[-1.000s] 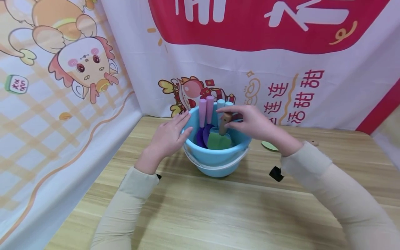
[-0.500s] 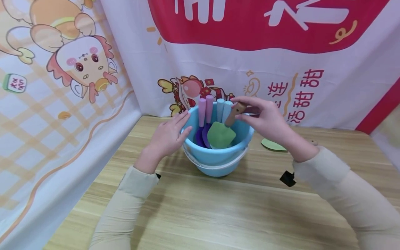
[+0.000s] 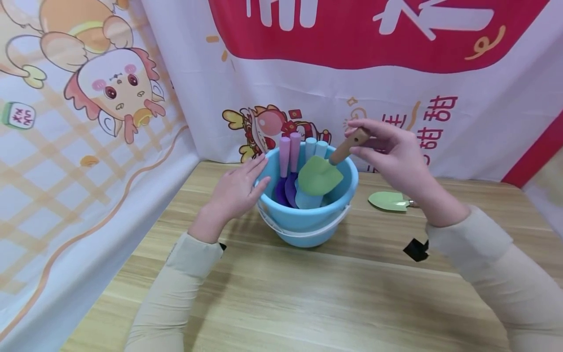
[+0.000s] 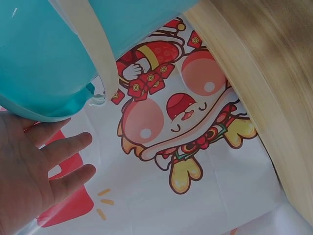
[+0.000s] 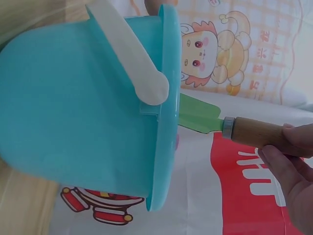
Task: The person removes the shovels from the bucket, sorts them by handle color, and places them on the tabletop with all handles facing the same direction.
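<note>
Right hand: you pinch the trowel; lift it straight, clear of the rim.
Left hand: spread at the bucket's 9 o'clock; steady it.

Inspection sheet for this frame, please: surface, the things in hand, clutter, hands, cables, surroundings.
Surface: wooden table, light grain.
Job's things: blue bucket with white handle, holding pink-handled and blue-handled tools; green trowel with wooden handle, blade over the bucket's mouth.
Clutter: second green trowel lying on the table right of the bucket.
Hands: left hand flat against the bucket's side; right hand pinches the trowel's wooden handle.
Cables: nothing seen.
Surroundings: cartoon banners behind and to the left.
</note>
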Motion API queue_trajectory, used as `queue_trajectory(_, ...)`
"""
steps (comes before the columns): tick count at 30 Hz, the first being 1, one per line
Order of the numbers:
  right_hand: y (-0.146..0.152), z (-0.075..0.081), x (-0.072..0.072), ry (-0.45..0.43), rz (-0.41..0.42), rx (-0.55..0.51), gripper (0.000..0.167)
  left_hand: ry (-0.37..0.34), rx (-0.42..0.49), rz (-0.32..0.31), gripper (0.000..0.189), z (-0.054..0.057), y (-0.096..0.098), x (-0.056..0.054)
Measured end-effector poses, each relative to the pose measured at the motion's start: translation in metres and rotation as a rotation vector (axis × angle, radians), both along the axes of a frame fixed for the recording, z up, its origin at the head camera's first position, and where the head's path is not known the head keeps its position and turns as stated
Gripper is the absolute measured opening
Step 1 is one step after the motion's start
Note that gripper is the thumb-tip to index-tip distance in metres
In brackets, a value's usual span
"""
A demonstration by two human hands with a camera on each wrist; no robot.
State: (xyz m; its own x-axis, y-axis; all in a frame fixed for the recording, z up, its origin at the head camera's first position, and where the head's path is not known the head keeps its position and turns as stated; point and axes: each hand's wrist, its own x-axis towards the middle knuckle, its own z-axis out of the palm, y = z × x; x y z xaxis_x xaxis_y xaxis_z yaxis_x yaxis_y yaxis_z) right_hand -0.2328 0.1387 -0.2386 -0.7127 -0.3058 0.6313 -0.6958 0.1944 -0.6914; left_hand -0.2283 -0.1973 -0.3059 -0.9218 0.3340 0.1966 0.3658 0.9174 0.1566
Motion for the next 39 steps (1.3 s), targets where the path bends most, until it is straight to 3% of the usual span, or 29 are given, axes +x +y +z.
queue_trajectory(7,0.008,0.004,0.003,-0.022,-0.03,-0.11,0.043,0.0,-0.004,-0.005,0.065,0.0,0.001,0.0)
queue_trajectory(15,0.025,0.016,0.006,-0.137,0.079,-0.402,0.042,0.015,0.016,-0.006,0.064,0.001,0.0,0.0)
queue_trajectory(18,0.032,0.019,0.007,-0.17,0.085,-0.474,0.042,0.016,0.013,-0.007,0.064,0.001,0.0,0.0)
queue_trajectory(32,0.062,0.023,0.01,-0.197,0.032,-0.682,0.045,0.012,0.025,-0.02,0.064,0.0,0.001,-0.001)
queue_trajectory(39,0.077,0.016,0.01,-0.188,-0.019,-0.798,0.047,0.0,0.025,-0.014,0.065,-0.002,0.0,-0.002)
